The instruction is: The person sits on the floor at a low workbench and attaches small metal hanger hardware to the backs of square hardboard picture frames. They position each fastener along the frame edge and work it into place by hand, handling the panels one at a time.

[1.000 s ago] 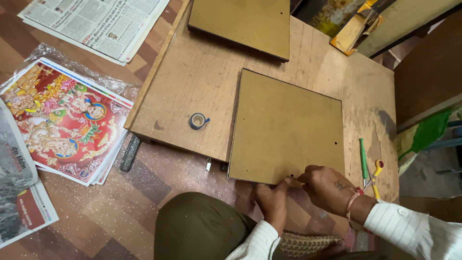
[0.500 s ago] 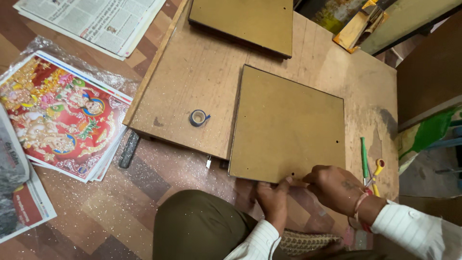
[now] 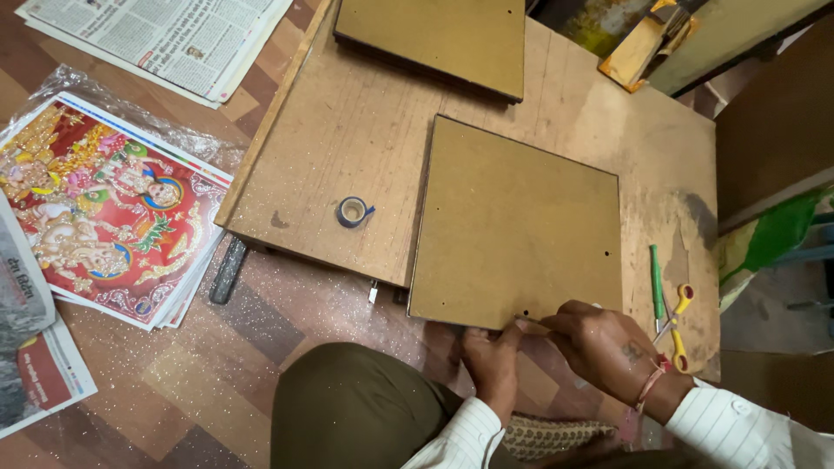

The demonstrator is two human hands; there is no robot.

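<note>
A square brown backing board (image 3: 519, 228) lies on a low wooden work board (image 3: 347, 148), its near edge overhanging towards me. My left hand (image 3: 489, 360) grips that near edge from below, fingers curled under it. My right hand (image 3: 601, 343) is closed around a thin pointed tool whose tip touches the board's near edge. What kind of tool it is cannot be made out. A small roll of tape (image 3: 352, 211) stands on the work board to the left of the brown board.
A second brown board (image 3: 439, 39) lies at the far side. A green pen (image 3: 656, 274) and yellow-handled scissors (image 3: 677, 317) sit to the right. Colourful printed posters in plastic (image 3: 104, 208) and newspapers (image 3: 156, 39) lie on the floor at left. My knee (image 3: 356, 408) is below.
My hands have stayed at the near edge of the brown board, with the right hand shifting slightly along it. The view has tilted a little.
</note>
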